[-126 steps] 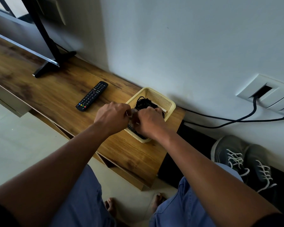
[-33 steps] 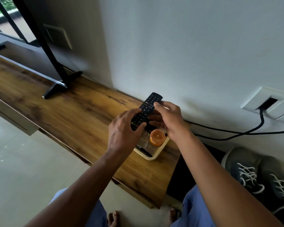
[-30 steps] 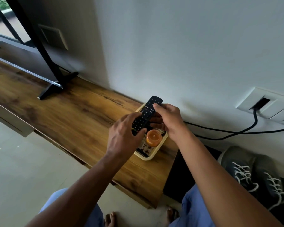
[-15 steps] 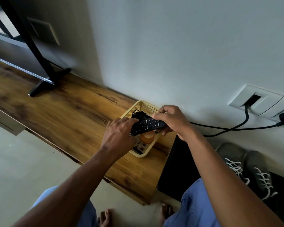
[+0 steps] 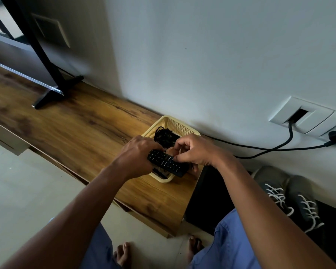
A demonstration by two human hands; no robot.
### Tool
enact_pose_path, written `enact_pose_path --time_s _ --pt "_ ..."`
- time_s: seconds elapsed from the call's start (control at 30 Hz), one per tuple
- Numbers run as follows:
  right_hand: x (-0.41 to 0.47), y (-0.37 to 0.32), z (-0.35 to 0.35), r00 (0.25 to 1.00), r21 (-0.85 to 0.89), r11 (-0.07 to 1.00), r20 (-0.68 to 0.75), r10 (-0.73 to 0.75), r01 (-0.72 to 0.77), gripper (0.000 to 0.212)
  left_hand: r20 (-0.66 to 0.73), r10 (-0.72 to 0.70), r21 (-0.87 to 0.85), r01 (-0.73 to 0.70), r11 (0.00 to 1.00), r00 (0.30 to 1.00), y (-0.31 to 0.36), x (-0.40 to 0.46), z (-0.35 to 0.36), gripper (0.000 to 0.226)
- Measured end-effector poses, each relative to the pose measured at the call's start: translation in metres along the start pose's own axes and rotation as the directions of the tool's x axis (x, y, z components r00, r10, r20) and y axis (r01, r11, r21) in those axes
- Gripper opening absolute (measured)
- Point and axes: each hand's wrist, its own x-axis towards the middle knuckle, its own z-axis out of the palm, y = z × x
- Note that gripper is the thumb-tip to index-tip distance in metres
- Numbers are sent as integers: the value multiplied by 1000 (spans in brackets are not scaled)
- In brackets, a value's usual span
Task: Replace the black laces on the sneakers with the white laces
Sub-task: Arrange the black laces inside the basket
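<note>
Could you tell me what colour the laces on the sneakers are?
White, on dark grey sneakers; seen in the head view, lower right.

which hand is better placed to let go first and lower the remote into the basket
Probably the left hand should lower it: it grips one end of the black remote control over the pale yellow mesh basket, while the right hand only pinches the remote's edge and could release first.

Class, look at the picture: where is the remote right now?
The remote is in the middle of the head view, held by both hands over the near end of the basket on the wooden shelf.
</note>
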Motion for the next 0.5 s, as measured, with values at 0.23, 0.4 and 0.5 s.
enact_pose_path --time_s 0.23,0.4,0.5 --pt "4 -8 7 998 -190 981 -43 -54 45 24 49 -53 42 51 998 997 -2 3 2 46" --pt "3 -25 20 995 -477 877 -46 -83 51 56 38 -111 111 107 988 993 5 4 -1 52" --pt "2 -33 23 997 -583 811 -34 -73 39 66 30 -113 125 108 986 993 3 4 -1 51"
